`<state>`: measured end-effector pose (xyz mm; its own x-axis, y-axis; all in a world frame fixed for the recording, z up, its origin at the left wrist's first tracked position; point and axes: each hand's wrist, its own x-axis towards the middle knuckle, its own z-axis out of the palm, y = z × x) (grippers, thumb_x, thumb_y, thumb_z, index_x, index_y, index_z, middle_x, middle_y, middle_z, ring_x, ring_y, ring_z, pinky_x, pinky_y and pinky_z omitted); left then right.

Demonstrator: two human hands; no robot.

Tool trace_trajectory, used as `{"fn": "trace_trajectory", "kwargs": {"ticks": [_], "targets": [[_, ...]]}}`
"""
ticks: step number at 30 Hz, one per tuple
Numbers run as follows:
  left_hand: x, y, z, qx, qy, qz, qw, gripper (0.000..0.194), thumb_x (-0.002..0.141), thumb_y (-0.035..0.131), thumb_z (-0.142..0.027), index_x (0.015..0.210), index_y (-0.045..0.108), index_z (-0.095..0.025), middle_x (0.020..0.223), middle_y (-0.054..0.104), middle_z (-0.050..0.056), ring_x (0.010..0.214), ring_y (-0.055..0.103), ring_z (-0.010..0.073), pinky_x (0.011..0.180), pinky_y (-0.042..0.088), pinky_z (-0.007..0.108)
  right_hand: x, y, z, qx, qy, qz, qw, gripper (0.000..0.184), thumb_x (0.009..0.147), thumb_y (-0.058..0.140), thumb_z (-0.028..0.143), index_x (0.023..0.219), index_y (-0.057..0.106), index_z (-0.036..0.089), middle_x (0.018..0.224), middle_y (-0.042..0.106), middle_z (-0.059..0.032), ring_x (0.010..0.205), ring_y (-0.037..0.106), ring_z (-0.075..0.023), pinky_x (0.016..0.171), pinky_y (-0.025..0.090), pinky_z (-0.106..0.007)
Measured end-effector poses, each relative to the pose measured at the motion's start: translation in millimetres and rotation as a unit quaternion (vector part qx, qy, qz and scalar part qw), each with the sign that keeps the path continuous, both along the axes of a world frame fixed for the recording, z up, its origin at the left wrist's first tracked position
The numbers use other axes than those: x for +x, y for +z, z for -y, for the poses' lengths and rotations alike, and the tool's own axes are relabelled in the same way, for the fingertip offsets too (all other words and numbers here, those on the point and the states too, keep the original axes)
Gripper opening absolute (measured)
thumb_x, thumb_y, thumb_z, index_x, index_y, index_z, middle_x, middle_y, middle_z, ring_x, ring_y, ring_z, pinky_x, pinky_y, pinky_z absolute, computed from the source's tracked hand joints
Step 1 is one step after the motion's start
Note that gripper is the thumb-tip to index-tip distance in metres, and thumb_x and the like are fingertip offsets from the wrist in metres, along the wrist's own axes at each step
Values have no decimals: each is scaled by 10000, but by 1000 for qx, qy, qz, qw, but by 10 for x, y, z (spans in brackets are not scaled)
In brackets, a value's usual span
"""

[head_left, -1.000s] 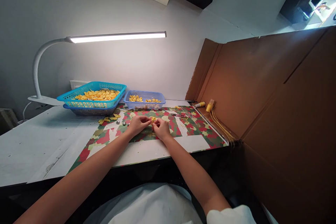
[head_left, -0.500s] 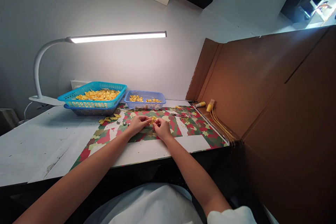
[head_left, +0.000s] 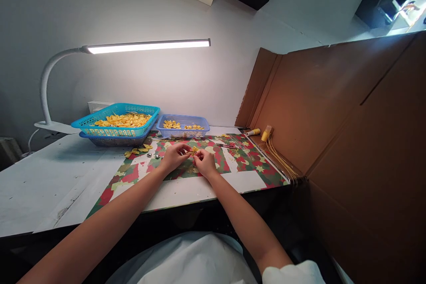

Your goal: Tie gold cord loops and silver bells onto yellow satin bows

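Over the patterned paper, a small gold ribbon bow (head_left: 194,150) is held between my two hands, partly covered by the fingers. My left hand (head_left: 174,157) pinches it from the left. From the right, the fingertips of my right hand (head_left: 205,163) close on its near side. A couple of small silver bells (head_left: 157,156) lie left of my left hand. Beyond them, several loose gold ribbon bows (head_left: 135,151) rest on the paper. Behind my hands stands a periwinkle basket (head_left: 182,133) with two heaps of small gold pieces.
A turquoise basket (head_left: 116,132) heaped with gold bows is stacked on a blue one at the left. A lamp (head_left: 149,46) reaches overhead. Dark tweezers-like tools (head_left: 226,145) lie beyond my right hand. Yellow spools (head_left: 265,135) with cord sit beside the cardboard wall (head_left: 333,97).
My left fingers have shifted and lifted slightly around the bow, and more of it shows. My right hand stays nearly where it was.
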<state>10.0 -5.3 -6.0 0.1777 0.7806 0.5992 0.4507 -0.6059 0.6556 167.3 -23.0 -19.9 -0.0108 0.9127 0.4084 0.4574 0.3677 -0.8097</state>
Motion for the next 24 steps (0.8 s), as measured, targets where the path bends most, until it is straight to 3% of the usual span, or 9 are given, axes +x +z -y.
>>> {"fn": "trace_trajectory", "kwargs": {"ticks": [6, 11, 17, 21, 24], "targets": [[-9, 34, 15, 153, 39, -90, 983, 72, 761, 613, -201, 693, 635, -199, 705, 617, 6, 612, 544, 136, 575, 436, 246, -1, 22, 13, -3, -2, 6, 1000, 99, 754, 568, 183, 665, 542, 218, 569, 614, 25, 585, 614, -159, 581, 464, -251], [8, 48, 23, 186, 52, -115, 974, 96, 780, 592, -183, 696, 638, -197, 720, 608, 8, 623, 559, 138, 586, 439, 246, -4, 35, 27, -15, 2, -8, 1000, 99, 761, 568, 180, 671, 546, 215, 573, 621, 26, 584, 622, -155, 586, 468, -247], [-1, 33, 17, 107, 58, -90, 989, 131, 798, 566, -251, 697, 629, -197, 682, 656, 12, 610, 589, 154, 603, 461, 266, -2, 41, 32, -22, -4, -10, 1000, 86, 762, 553, 177, 683, 560, 211, 567, 622, 29, 588, 626, -149, 573, 460, -235], [-25, 21, -5, 11, 57, -60, 997, 170, 792, 560, -343, 780, 635, -191, 757, 699, 38, 643, 623, 173, 596, 478, 272, 7, 51, 41, -15, -28, 16, 999, 108, 734, 556, 179, 632, 551, 211, 551, 596, 34, 550, 581, -135, 529, 411, -226], [-30, 6, -29, -19, 56, -87, 994, 224, 770, 567, -376, 870, 652, -194, 776, 712, 40, 646, 614, 181, 602, 467, 280, 22, 73, 54, -21, -56, 45, 997, 124, 705, 577, 200, 588, 538, 215, 530, 562, 39, 521, 527, -126, 504, 368, -229]]}}
